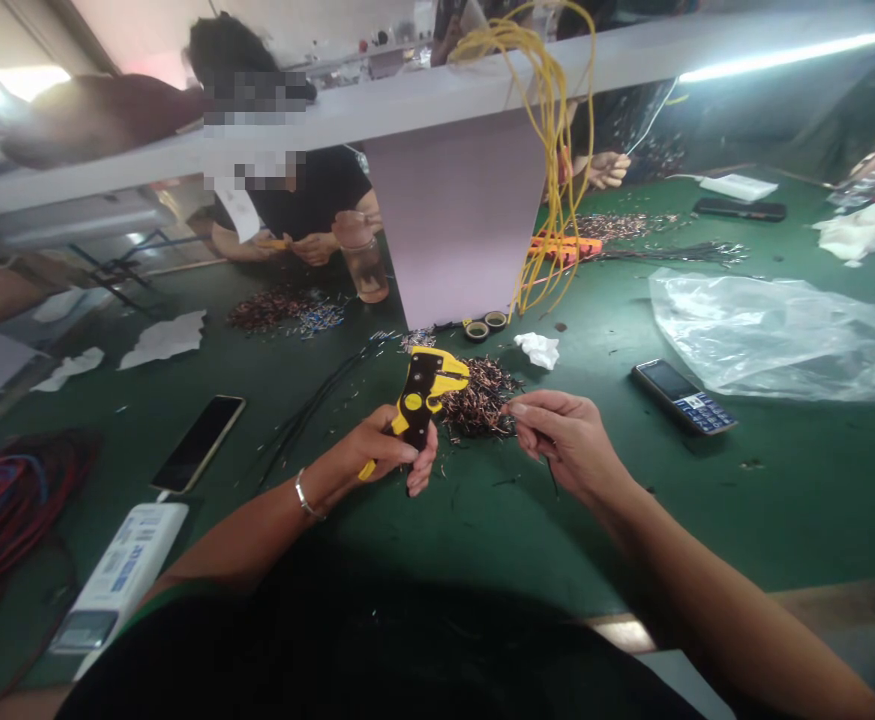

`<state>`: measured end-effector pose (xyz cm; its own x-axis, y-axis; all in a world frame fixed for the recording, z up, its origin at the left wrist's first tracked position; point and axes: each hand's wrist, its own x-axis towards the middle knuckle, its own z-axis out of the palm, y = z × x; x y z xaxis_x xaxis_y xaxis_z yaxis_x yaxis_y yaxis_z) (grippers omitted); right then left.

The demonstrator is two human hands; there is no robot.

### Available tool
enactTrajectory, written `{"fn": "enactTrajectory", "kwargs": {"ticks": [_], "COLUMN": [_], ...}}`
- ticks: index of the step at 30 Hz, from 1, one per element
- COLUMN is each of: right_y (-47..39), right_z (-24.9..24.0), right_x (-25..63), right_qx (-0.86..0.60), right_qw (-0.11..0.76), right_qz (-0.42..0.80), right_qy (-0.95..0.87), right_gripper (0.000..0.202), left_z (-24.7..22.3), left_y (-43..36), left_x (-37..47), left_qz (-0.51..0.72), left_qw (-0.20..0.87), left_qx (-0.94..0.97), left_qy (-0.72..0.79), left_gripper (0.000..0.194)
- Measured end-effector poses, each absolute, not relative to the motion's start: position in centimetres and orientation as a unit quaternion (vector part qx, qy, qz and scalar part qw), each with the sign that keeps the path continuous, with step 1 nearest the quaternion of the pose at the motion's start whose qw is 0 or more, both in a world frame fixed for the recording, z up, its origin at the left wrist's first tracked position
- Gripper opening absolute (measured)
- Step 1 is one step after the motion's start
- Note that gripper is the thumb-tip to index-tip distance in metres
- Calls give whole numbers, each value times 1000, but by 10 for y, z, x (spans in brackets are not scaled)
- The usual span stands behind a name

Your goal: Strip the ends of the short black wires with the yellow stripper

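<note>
My left hand (399,452) is wrapped round the handles of a yellow and black wire stripper (423,392), whose jaws point up and to the right. To the right, my right hand (568,432) pinches a short black wire (552,478); one end hangs below the fingers. The wire's other end, at the fingertips, is too small to make out. The wire and the stripper are apart. Between and beyond both hands lies a pile of short wire offcuts (480,398) with copper and black bits. Longer black wires (322,395) lie left of the stripper.
A smartphone (199,443) and a white power strip (126,565) lie left, near red cable coils (13,510). On the right are a keypad phone (683,397) and a plastic bag (782,335). Yellow wires (553,150) hang from the shelf (407,95). Co-workers sit opposite.
</note>
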<state>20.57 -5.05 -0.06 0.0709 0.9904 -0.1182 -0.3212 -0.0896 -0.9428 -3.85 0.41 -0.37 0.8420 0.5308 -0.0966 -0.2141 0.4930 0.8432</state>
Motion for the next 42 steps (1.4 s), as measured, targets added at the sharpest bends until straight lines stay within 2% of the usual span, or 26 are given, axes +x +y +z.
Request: {"fn": "enactTrajectory", "kwargs": {"ticks": [11, 17, 28, 36, 42], "right_y": [-51, -51, -50, -51, -54], "right_z": [3, 1, -4, -5, -13], "right_x": [204, 203, 204, 204, 199], "right_qx": [-463, -465, -460, -472, -479], "right_qw": [564, 554, 569, 568, 510], "right_qz": [580, 581, 575, 561, 570], "right_qy": [-362, -373, -366, -374, -430], "right_gripper": [13, 12, 14, 11, 11], "left_z": [-4, 0, -1, 2, 8], "left_y": [-1, -1, 9, 11, 15], "left_x": [-40, -38, -41, -39, -38], "left_qz": [223, 264, 280, 307, 375], "left_qw": [836, 811, 827, 815, 764], "left_qx": [454, 454, 441, 447, 474], "left_qy": [211, 256, 207, 203, 226], "left_gripper": [20, 12, 31, 32, 34]}}
